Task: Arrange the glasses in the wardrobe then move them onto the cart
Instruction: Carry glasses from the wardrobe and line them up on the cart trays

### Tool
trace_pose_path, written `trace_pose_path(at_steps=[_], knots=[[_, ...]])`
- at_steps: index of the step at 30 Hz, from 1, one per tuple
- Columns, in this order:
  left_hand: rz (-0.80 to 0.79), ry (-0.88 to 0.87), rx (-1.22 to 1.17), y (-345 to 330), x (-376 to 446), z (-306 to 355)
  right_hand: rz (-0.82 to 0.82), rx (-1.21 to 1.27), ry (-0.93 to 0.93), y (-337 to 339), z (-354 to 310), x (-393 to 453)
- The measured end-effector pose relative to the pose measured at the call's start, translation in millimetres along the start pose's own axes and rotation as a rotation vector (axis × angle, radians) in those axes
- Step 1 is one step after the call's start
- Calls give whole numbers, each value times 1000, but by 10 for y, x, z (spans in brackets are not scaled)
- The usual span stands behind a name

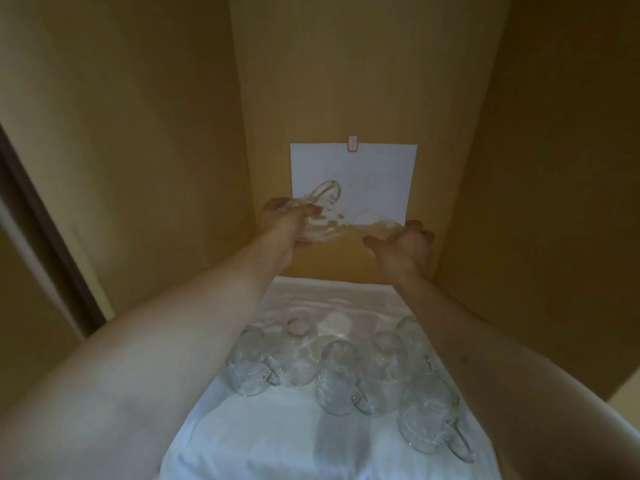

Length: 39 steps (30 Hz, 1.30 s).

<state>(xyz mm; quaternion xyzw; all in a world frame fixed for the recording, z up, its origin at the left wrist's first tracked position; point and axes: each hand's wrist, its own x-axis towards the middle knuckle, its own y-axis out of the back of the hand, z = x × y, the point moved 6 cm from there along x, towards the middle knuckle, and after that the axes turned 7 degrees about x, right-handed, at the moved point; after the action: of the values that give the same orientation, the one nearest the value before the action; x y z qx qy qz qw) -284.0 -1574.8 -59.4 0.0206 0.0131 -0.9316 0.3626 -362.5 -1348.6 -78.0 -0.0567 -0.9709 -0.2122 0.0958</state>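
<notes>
Left hand: my left hand is raised in front of the wardrobe's back panel, fingers curled round a clear glass mug that I hold tilted, its handle loop uppermost.
Right hand: my right hand is up beside it, fingers bent round a second glass; that one is blurred, so I cannot tell how it sits in my grip.
Held glasses: the two appear to meet between my hands, though the blur keeps me from saying whether they touch.
Near edge of the shelf: one handled glass stands closest to me, toward the right side of the white cloth.
Middle of the shelf: five more glasses stand mouth-down in a loose cluster just beyond it, some touching; the leftmost has its handle pointing right.
Cloth: it covers the shelf from the near edge to the back, wrinkled at the far end.
Back panel: a white paper sheet with faint drawn lines is fixed to the wardrobe by a small red-edged sticker at its top edge, behind my hands.
</notes>
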Motion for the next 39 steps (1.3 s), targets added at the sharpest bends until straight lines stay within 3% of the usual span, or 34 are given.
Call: trace_pose_path(at_steps=[4, 8, 11, 19, 24, 32, 39], knots=[[-194, 101, -278, -64, -202, 63, -83, 465, -257, 31, 58, -138], [-304, 161, -451, -92, -432, 101, -184, 809, -342, 93, 59, -305], [-359, 156, -453, -78, -590, 107, -320, 1008, -369, 162, -34, -465], [-445, 150, -585, 39, -1115, 51, -479, 1046, -267, 479, -125, -944], [-508, 140, -620, 104, -1519, -2, -562, 1248, -293, 608, -125, -1269], [-502, 126, -479, 239, -2059, -175, -615, 1179, -237, 956, -66, -1868], [-690, 200, -501, 106, -2548, -306, -579, 1100, -213, 1347, 242, -2332]])
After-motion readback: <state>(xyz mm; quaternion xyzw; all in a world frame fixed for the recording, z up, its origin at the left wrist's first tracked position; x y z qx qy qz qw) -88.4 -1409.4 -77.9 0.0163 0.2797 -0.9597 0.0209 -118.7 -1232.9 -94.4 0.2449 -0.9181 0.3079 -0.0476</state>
